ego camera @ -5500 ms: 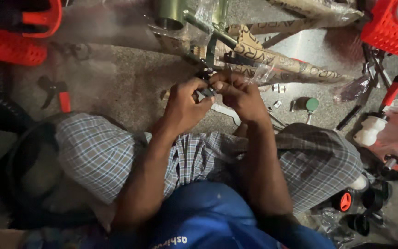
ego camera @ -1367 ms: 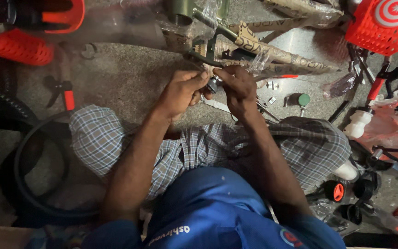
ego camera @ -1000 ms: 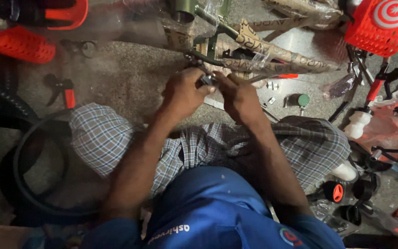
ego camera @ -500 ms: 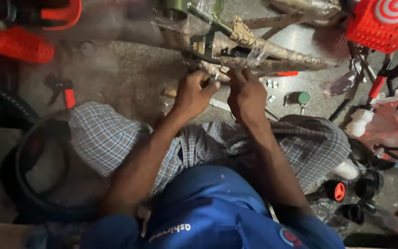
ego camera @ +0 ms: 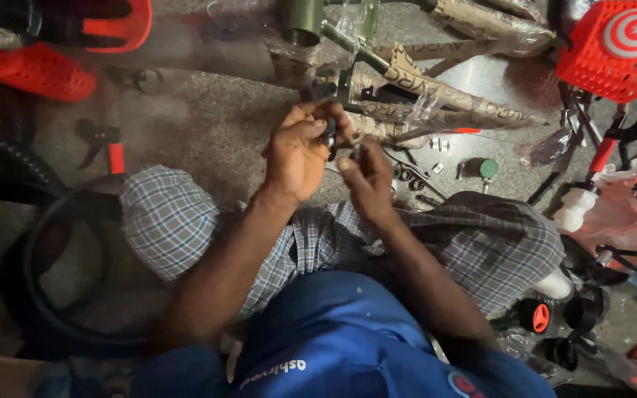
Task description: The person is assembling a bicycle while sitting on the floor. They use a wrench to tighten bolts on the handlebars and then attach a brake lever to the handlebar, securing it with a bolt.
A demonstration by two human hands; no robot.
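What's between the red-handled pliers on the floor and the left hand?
Head view: only bare speckled concrete floor between the red-handled pliers and the left hand; the checked-cloth knee sits just below that line.

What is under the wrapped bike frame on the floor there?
Under the wrapped bike frame is grey speckled floor, with small loose metal parts and a green-capped piece beside it. Whatever lies directly beneath the tubes is covered.

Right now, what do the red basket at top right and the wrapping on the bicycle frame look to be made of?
Red basket: moulded plastic by its look, going by the even grid of holes and matte sheen. Frame wrapping: brown cardboard or paper, dull and creased, with clear glossy plastic film over parts.
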